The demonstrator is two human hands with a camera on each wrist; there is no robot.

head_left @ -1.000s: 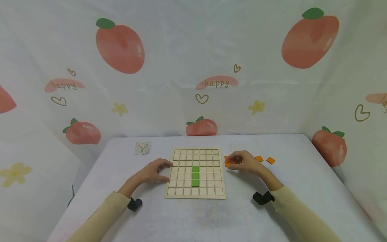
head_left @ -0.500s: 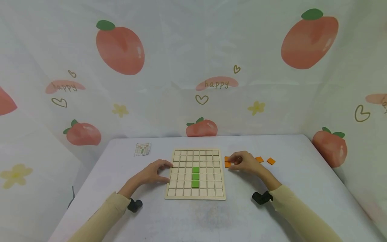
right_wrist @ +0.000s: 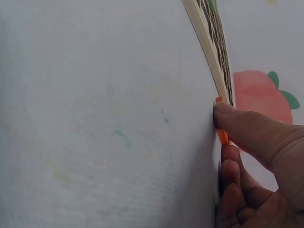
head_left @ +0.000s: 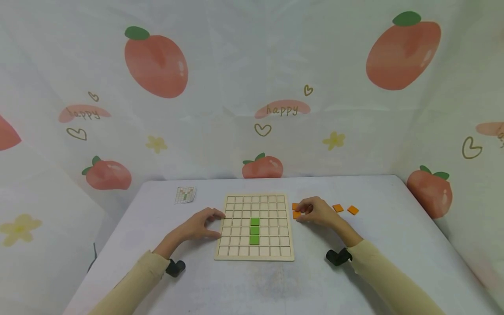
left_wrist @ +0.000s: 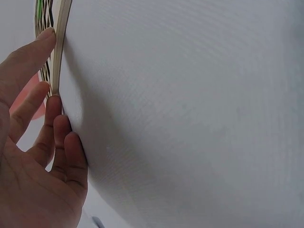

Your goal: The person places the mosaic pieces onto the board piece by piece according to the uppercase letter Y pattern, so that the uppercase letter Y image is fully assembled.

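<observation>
A square wooden grid board [head_left: 236, 258] lies flat, with three green tiles [head_left: 254, 230] in one column of it. At its left edge, my left hand [head_left: 198, 225] rests with thumb and fingers spread; the left wrist view shows this hand [left_wrist: 45, 156] touching the board's rim [left_wrist: 59, 57]. Just off the right edge, my right hand [head_left: 320, 213] has thumb and fingertips around two orange tiles [head_left: 296, 215]. In the right wrist view, the thumb of the right hand [right_wrist: 259, 161] lies on the orange tiles [right_wrist: 222, 137], fingertips at their other end. The fingers partly cover them.
Two more orange tiles [head_left: 352, 210] lie to the right, behind the right forearm. A small printed grid card [head_left: 185, 195] is at the back left of the white table [head_left: 252, 293]. A patterned cloth [head_left: 220, 87] hangs behind the table.
The right hand and forearm have shifted slightly left, with the fingers still at the two orange tiles. The left hand stays at the board's edge.
</observation>
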